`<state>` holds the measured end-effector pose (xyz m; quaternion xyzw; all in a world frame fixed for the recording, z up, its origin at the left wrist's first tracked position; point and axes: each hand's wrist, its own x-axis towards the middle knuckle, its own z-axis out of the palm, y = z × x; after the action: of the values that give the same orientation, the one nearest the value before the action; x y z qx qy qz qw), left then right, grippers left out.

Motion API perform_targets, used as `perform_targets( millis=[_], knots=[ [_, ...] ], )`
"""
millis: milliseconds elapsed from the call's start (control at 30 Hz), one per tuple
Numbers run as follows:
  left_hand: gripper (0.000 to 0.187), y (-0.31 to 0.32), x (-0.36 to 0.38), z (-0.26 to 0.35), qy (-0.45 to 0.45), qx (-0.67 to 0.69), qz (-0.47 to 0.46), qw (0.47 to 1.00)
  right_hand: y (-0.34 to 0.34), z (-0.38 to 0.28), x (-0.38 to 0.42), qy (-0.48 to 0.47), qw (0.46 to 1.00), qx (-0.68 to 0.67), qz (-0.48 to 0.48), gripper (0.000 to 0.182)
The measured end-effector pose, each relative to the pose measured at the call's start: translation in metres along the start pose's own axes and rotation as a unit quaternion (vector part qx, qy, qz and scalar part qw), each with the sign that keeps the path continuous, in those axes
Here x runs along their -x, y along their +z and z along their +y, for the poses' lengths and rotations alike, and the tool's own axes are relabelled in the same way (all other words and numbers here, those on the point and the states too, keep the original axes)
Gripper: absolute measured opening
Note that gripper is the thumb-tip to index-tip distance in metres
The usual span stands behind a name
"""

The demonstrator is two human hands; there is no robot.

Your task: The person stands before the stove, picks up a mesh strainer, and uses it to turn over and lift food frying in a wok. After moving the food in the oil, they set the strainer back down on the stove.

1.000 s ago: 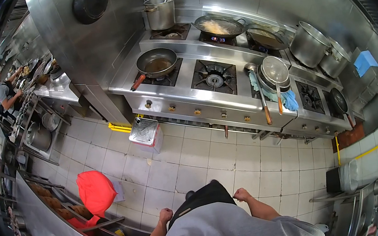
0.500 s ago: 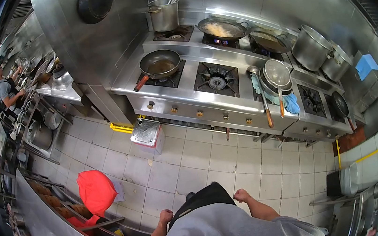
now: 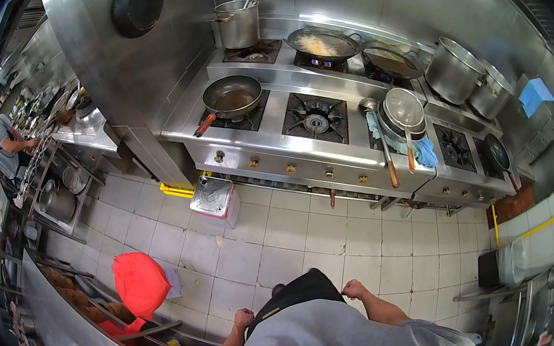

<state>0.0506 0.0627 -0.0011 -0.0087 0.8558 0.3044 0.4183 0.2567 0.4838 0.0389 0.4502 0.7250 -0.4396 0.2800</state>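
Note:
My left hand (image 3: 243, 317) hangs beside the dark apron (image 3: 297, 291) at my waist, its fingers curled in and nothing seen in them. On the other side of the apron, my right hand (image 3: 355, 289) is closed in a loose fist, also with nothing showing in it. Both hands are well away from the stove (image 3: 274, 147). On its front left burner sits a frying pan (image 3: 233, 95) with a wooden handle. Behind, a wok (image 3: 322, 43) holds pale food in bubbling liquid over a lit flame. Right of it is a second wok (image 3: 391, 63) with brownish liquid.
A strainer (image 3: 404, 107) and a ladle (image 3: 388, 152) rest on the stove beside a blue cloth (image 3: 424, 153). Tall pots (image 3: 454, 70) stand behind. On the floor are a square tin (image 3: 214, 200) and a red bag (image 3: 140, 283) by the open drawers. Another person (image 3: 4, 144) works far left.
The view has shifted very slightly. The person at far left has turned a little. My hands stay where they were.

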Motion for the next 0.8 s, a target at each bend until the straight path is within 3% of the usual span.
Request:
perform_targets(
  millis=[800],
  knots=[
    [0.02, -0.005, -0.001, -0.004, -0.01, -0.028, 0.0, 1.0, 0.001, -0.012, 0.003, -0.01, 1.0, 0.016, -0.007, 0.022]
  ],
)
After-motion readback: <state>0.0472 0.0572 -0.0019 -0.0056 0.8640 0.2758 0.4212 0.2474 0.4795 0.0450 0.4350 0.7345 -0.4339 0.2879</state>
